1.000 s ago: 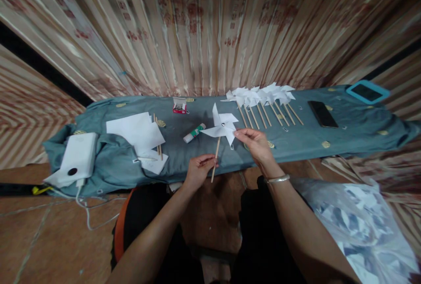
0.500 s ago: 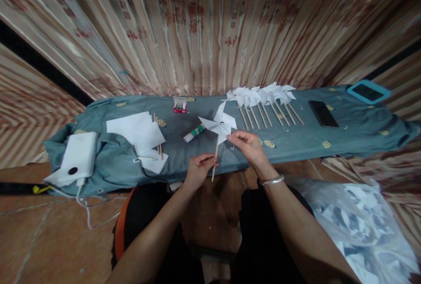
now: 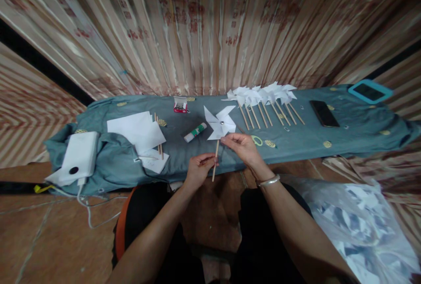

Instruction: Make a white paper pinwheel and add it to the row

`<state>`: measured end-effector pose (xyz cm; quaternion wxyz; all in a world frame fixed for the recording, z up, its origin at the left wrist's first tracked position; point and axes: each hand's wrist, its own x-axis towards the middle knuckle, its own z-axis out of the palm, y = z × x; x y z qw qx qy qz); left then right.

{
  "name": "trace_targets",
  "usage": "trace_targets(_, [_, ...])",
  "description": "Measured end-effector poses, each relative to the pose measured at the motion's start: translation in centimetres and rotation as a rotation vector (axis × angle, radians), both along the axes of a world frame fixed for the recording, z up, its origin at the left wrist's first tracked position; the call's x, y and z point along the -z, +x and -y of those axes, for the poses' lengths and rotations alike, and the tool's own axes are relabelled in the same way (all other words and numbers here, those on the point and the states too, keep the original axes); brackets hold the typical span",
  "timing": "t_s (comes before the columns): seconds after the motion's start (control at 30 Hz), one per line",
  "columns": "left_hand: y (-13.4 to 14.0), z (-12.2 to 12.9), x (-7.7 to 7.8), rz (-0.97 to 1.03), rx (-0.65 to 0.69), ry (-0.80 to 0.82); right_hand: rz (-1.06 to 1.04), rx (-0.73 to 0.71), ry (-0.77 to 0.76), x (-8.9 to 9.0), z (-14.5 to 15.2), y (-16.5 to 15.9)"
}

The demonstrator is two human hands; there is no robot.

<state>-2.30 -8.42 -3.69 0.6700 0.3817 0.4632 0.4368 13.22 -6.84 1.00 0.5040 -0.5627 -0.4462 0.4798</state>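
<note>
A white paper pinwheel (image 3: pixel 221 122) on a thin wooden stick stands upright over the cloth, a round silver pin at its centre. My left hand (image 3: pixel 200 169) pinches the stick low down between thumb and fingers. At the pinwheel's lower edge, where blade and stick meet, the thumb and fingers of my right hand (image 3: pixel 244 147) are closed on the paper. A green and white glue stick (image 3: pixel 195 132) lies left of the pinwheel. Behind it sits an open red box of pins (image 3: pixel 180 105). Partly hidden by my right hand is a pale green ring-shaped thing (image 3: pixel 257 140).
Several pinwheels (image 3: pixel 263 96) lie in a row at the back. A phone (image 3: pixel 324 113) and a blue-framed device (image 3: pixel 370 91) are farther right. White paper sheets (image 3: pixel 136 129), wooden sticks (image 3: pixel 159 137) and a white power bank (image 3: pixel 80 154) lie left. A plastic bag (image 3: pixel 365 222) sits on the floor.
The pinwheel's blades have turned about the pin. My right hand has shifted slightly left, to the blade's lower edge near the stick. My left hand keeps its hold.
</note>
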Motion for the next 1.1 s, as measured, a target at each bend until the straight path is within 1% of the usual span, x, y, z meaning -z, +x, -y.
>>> trace_targets(0.07, [0.0,0.0,0.0,-0.001,-0.006,0.000,0.016,-0.019,-0.004,-0.2,0.1,0.4])
trace_targets(0.13, [0.0,-0.1,0.0,0.001,-0.012,-0.004,0.024,0.009,0.008,-0.5,0.1,1.2])
trace_targets(0.2, [0.0,-0.1,0.0,0.009,-0.012,-0.014,0.023,0.107,0.043,-0.7,0.0,2.3])
trace_targets(0.33, [0.1,0.1,-0.1,0.035,0.012,-0.035,-0.017,0.351,0.137,-0.7,-0.5,4.0])
trace_targets(0.4, [0.1,0.2,-0.2,0.038,0.042,-0.037,-0.057,0.386,0.160,-0.6,-0.8,4.4])
trace_targets(0.5, [0.2,0.3,-0.3,0.038,0.080,-0.042,-0.094,0.309,0.107,-0.5,-1.1,4.5])
trace_targets(0.6, [0.3,0.3,-0.4,0.053,0.082,-0.059,-0.100,0.238,0.077,-0.3,-1.2,4.3])
trace_targets(0.83, [0.5,0.1,-0.2,0.044,0.054,-0.041,-0.124,0.234,0.044,0.2,-1.2,4.2])
trace_targets(0.97, [0.4,0.1,0.1,0.034,0.047,-0.028,-0.170,0.206,0.008,0.0,-1.0,4.0])
trace_targets(1.1, [0.4,0.1,0.1,0.039,0.032,-0.035,-0.242,0.183,-0.026,-0.4,-0.7,3.5])
